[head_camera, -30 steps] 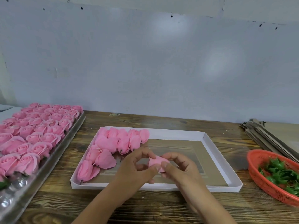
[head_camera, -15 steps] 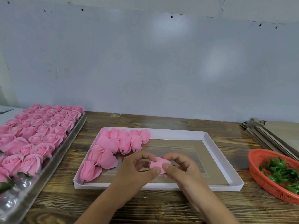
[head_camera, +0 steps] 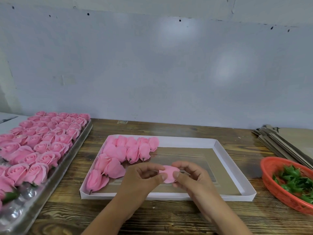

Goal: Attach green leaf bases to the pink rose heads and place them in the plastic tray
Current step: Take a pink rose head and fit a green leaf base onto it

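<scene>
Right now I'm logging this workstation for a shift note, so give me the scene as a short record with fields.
held item: one pink rose head, pinched between both hands above the white box
left hand: thumb and fingers pinch the rose's left side
right hand: thumb and fingers pinch its right side
white box: rose heads lying on their sides at its left end
plastic tray: far left, rows of upright roses, near cups bare
orange basket: far right, holds green leaf bases
surface: wooden table

Rose tray [head_camera: 81, 143] left, box [head_camera: 220, 145] centre, basket [head_camera: 271, 184] right; cardboard sheets [head_camera: 277, 143], seemingly, behind basket.
</scene>
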Tool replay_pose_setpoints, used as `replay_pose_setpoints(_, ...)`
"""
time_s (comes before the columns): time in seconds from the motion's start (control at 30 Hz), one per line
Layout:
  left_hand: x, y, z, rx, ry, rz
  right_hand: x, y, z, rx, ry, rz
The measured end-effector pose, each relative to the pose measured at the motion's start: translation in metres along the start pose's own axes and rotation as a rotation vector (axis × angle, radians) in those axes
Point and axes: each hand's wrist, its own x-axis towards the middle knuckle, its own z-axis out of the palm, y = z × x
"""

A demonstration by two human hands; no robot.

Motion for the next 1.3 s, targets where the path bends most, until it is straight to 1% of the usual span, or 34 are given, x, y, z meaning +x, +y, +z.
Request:
replay_pose_setpoints(0.13, 0.000, -0.001, -0.001, -0.008, 0.002, -0.016, 0.000, -0.001, 0.000, -0.058, 0.030, 0.004)
replay_pose_setpoints(0.4, 0.000, 0.000, -0.003, -0.062, -0.044, -0.093, -0.003, -0.005, 0.000, -0.176, 0.030, -0.015)
replay_pose_setpoints(0.57, 0.000, 0.002, -0.005, -0.099, -0.045, -0.134, -0.004, -0.007, 0.001, -0.192, 0.031, -0.026)
replay_pose_setpoints(0.8, -0.002, 0.001, -0.004, -0.024, -0.015, -0.153, -0.003, -0.005, 0.000, -0.186, 0.031, -0.023)
replay_pose_setpoints(0.93, -0.002, 0.004, -0.004, -0.059, -0.007, -0.167, -0.002, -0.007, -0.002, -0.210, 0.032, -0.023)
replay_pose_setpoints(0.97, -0.002, 0.005, -0.004, -0.070, -0.004, -0.171, -0.001, -0.009, -0.005, -0.253, 0.067, -0.045)
replay_pose_setpoints(1.03, -0.002, 0.005, -0.003, -0.080, 0.005, -0.178, 0.003, -0.017, -0.017, -0.403, 0.192, -0.105)
replay_pose_setpoints(1.13, -0.002, 0.005, -0.003, -0.092, 0.006, -0.178, 0.006, -0.040, -0.054, -0.772, 0.372, -0.184)
replay_pose_setpoints(1.23, -0.002, 0.005, -0.004, -0.106, 0.004, -0.166, 0.001, -0.061, -0.104, -0.992, 0.607, -0.151)
replay_pose_setpoints(1.3, -0.001, 0.004, -0.003, -0.107, -0.003, -0.160, 0.002, -0.063, -0.151, -1.076, 0.766, -0.070)
